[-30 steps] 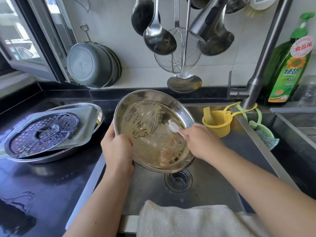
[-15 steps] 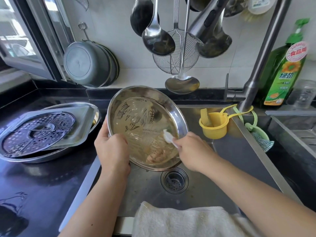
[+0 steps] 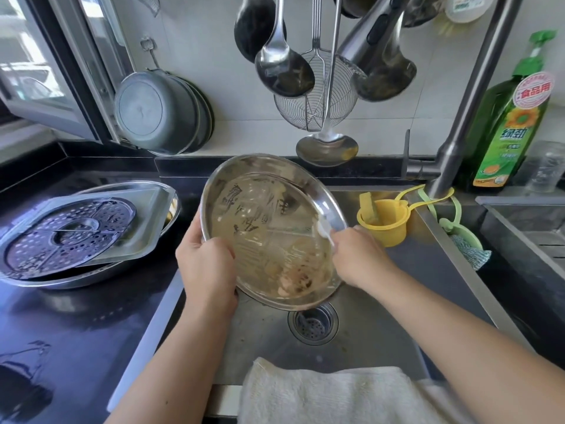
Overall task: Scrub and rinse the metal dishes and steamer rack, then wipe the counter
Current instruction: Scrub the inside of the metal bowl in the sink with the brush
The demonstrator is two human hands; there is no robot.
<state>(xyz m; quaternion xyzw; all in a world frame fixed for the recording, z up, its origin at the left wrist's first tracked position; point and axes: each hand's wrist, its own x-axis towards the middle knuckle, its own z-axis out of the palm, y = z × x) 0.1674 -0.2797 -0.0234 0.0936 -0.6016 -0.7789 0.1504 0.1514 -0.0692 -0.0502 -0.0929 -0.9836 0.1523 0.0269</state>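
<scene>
Sink (image 3: 360, 341) as reference: round dish (image 3: 269, 228) tilted above the sink; steamer rack (image 3: 67, 234) on tray (image 3: 146, 240), counter left; towel (image 3: 330, 396) on front edge.

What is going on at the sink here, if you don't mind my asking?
A person is scrubbing a round metal dish tilted over the sink. The left hand grips its rim, and the right hand works a pale scrubber against the greasy inside. The steamer rack and a metal tray sit stacked in another dish on the counter, unwashed by the look of it.
</scene>
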